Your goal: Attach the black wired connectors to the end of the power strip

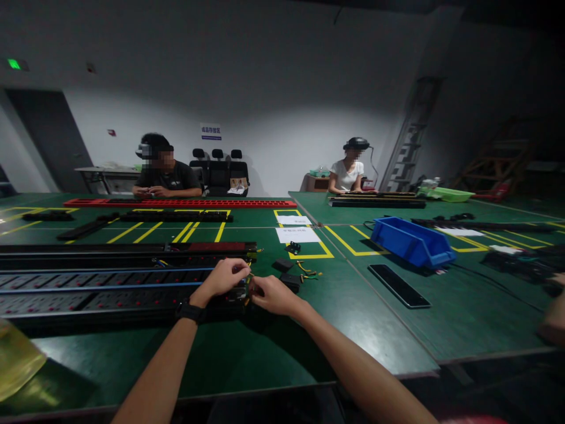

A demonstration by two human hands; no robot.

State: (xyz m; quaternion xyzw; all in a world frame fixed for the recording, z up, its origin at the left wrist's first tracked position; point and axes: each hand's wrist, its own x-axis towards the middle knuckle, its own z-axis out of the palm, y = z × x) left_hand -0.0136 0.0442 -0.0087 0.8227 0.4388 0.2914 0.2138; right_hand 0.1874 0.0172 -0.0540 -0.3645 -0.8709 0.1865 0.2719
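Note:
Long black power strips with rows of sockets, red dots and blue edges lie side by side on the green table, their ends near my hands. My left hand, with a dark watch on the wrist, rests over the strip ends, its fingers pinched together. Facing it, my right hand is closed in a pinch at the same end. A thin yellowish wire shows between the fingertips; the fingers hide its details. Just beyond my right hand lie black block-shaped parts and loose yellow-and-black wires.
A blue bin and a phone lie to the right. Paper sheets and yellow tape lines mark the table. A long red strip runs along the back. Two people sit opposite; another person's hand is at the right edge. A yellow container stands front left.

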